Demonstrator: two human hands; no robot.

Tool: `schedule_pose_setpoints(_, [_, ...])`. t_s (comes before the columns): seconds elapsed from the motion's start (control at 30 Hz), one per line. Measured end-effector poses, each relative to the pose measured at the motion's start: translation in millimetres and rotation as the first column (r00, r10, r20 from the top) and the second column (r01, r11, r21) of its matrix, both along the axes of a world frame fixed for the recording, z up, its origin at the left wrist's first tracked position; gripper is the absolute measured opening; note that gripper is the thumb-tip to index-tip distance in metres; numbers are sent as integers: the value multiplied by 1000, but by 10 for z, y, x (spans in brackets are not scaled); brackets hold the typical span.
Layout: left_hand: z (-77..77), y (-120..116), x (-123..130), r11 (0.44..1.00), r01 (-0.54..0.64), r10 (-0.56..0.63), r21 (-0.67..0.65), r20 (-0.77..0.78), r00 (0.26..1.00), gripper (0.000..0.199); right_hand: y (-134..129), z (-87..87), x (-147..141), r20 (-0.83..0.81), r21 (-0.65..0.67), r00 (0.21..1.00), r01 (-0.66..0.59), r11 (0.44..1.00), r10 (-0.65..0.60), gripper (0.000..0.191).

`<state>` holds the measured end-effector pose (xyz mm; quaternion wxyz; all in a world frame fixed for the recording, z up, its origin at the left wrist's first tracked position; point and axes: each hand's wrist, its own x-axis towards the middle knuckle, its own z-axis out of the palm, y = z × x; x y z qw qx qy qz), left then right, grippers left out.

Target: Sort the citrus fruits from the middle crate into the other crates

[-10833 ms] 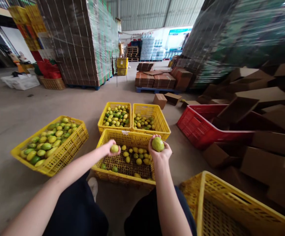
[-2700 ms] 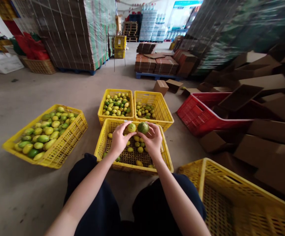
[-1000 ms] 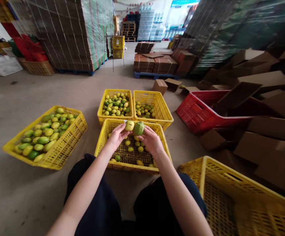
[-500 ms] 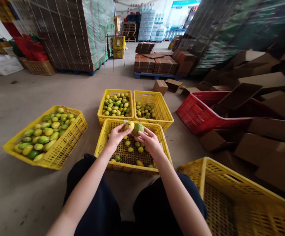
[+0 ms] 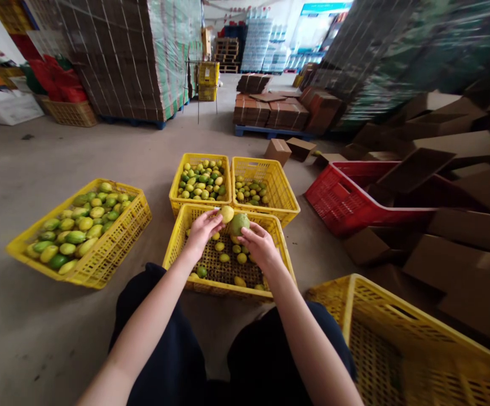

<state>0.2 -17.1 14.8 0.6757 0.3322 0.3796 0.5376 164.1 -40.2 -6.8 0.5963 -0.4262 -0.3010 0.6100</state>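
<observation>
My left hand (image 5: 204, 230) is closed on a yellow lemon (image 5: 226, 213), held by the fingertips. In my right hand (image 5: 261, 241) is a green lemon (image 5: 239, 224), close beside the yellow one. Both hands are raised over a yellow plastic crate (image 5: 285, 248) between my knees, where several loose lemons (image 5: 224, 257) lie scattered on the grid bottom. My forearms and hands hide part of that crate. Just beyond it stand two more yellow crates: the left one holds a heap of mixed green and yellow lemons (image 5: 201, 179), the right one a smaller number (image 5: 251, 190).
A tilted yellow crate (image 5: 120, 248) full of green and yellow fruit stands at left. Another yellow crate (image 5: 401, 316) is by my right knee. A red crate (image 5: 333, 197) and loose cardboard boxes (image 5: 460, 265) crowd the right. Flattened cartons (image 5: 270, 110) sit on a blue pallet ahead.
The yellow lemon has turned in my left fingers and moved slightly up and right. The green lemon stays in my right hand, its fingers now more closed around it. The view has shifted slightly.
</observation>
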Motion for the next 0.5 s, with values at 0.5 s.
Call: schedule_pose_setpoints(0.5, [-69,25,10,999,-21,27,34,-172,985,39,-23,42,-62,-81,74,996,-29,997,35,39])
